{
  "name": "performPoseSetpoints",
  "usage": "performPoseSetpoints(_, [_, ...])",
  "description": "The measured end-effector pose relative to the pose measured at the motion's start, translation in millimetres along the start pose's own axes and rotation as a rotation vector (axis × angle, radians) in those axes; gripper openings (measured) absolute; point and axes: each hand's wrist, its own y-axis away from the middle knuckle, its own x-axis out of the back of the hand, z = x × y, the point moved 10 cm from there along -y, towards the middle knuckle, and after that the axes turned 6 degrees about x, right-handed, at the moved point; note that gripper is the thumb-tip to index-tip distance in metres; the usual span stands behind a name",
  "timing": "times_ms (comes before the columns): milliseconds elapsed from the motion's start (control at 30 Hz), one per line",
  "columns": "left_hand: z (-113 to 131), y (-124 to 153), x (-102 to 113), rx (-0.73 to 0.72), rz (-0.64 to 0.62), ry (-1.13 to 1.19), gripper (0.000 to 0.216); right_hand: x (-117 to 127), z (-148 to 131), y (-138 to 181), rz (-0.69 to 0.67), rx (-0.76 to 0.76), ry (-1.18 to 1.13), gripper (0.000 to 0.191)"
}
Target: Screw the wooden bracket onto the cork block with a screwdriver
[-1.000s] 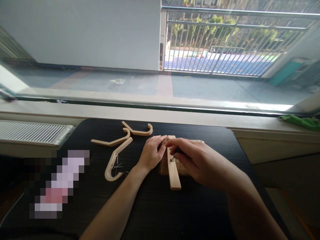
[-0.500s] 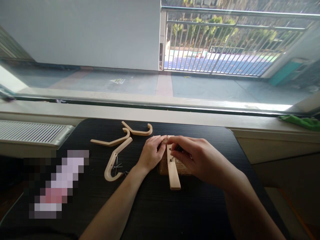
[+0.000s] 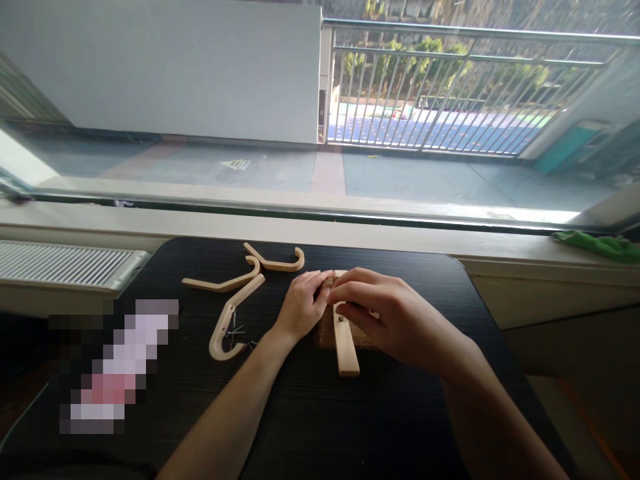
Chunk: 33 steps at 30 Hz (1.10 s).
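A pale wooden hook [image 3: 347, 350] lies over a brown block [image 3: 326, 339], its straight end pointing toward me. My left hand [image 3: 301, 303] grips the block's left side, fingertips by the far part of the hook. My right hand [image 3: 383, 303] is above the hook from the right, thumb and fingers pinched together. Whatever sits in that pinch is hidden behind the fingers. Just below the right thumb, the hook bears a dark round spot; I cannot tell whether it is an empty hole or a screw head.
Left of my hands, three more wooden hooks lie on the black table [image 3: 310, 427]; the nearest hook [image 3: 220, 333] curves around several loose screws [image 3: 237, 330]. A pixelated patch covers the table's left. Beyond stand a windowsill [image 3: 280, 227], a radiator [image 3: 65, 263] and a green cloth [image 3: 597, 245].
My right fingers have moved slightly up and left along the hook. The thin metal piece and dark object seen at the fingertips are now out of sight. My left hand stays put.
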Motion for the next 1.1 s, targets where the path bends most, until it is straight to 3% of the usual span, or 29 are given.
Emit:
performPoseSetpoints(133, [-0.8, -0.2, -1.4, 0.000, -0.010, 0.017, 0.027, 7.4, -3.4, -3.6, 0.090, 0.066, -0.033, 0.016])
performPoseSetpoints(267, [-7.7, -0.4, -7.6, 0.014, -0.026, -0.003, 0.022, 16.9, -9.3, -9.4, 0.283, 0.141, -0.073, 0.037])
performPoseSetpoints(633, [-7.3, 0.5, -3.7, 0.005, 0.021, -0.005, 0.020, 20.7, -9.9, -12.1, 0.587, 0.051, -0.028, 0.045])
performPoseSetpoints(867, [-4.8, 0.5, -0.4, 0.017, 0.029, 0.007, 0.021, 14.9, -0.1, -12.7, 0.591, -0.018, -0.087, 0.034])
performPoseSetpoints(967, [-3.7, 0.5, 2.3, 0.009, 0.043, 0.041, 0.020, 12.6, 6.5, -13.6, 0.620, -0.048, -0.081, 0.041])
performPoseSetpoints(1100, [-6.3, 0.3, 0.5, 0.038, 0.025, 0.023, 0.017, 3.3, 3.1, -22.9, 0.483, 0.019, -0.081, 0.040])
